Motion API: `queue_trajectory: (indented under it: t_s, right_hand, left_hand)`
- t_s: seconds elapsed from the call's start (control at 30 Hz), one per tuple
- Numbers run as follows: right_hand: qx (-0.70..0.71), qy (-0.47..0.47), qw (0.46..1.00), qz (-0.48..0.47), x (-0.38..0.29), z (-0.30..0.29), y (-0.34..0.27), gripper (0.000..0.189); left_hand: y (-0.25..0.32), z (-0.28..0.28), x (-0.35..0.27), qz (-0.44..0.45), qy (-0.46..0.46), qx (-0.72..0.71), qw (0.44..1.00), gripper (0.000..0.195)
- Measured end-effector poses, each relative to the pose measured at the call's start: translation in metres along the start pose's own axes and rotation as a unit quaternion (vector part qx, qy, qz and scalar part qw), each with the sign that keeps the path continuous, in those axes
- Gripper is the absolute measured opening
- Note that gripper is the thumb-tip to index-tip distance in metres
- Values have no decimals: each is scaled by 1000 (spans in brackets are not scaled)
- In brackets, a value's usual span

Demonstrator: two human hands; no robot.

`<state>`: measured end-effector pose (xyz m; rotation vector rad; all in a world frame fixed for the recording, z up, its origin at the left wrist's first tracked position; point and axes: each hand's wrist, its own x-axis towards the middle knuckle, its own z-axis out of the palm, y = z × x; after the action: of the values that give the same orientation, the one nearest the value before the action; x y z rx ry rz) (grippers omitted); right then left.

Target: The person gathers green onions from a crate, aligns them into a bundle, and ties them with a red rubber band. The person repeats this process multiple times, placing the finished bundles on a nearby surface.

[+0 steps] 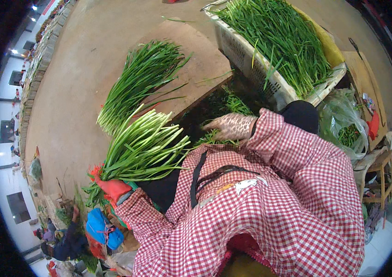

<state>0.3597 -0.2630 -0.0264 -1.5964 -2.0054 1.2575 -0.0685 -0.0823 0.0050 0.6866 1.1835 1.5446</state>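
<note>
My left hand, in a red glove, grips a bunch of garlic chives at its leafy end. The pale stalks fan out up and to the right. My right hand, in a spotted glove, is over my lap, close to loose green leaf trimmings. It is blurred, and its fingers are partly lost against the dark background, so whether it holds anything is unclear. Beyond the held bunch, a larger bundle of chives lies with its stalk ends towards me on a brown board.
A white plastic crate full of chives stands ahead on the right. Beside it are a clear plastic bag of greens, a wooden board and a wooden stool. At lower left are a blue bag and another person.
</note>
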Motion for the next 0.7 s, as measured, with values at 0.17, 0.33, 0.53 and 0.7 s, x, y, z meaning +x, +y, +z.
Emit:
queue_trajectory:
  t_s: [0.17, 0.33, 0.53, 0.7]
  right_hand:
    - [-75, 207, 966, -135, 27, 22, -30, 45]
    - [-218, 224, 936, -164, 44, 24, -43, 10]
    - [-204, 182, 956, -109, 20, -6, -10, 19]
    - [-130, -120, 978, 112, -10, 0, -1, 34]
  left_hand:
    - [0, 2, -1, 18, 24, 21, 999, 35]
    - [2, 12, -13, 28, -5, 14, 999, 34]
    - [7, 19, -17, -7, 49, 9, 999, 35]
    - [3, 10, -12, 40, 47, 33, 998, 35]
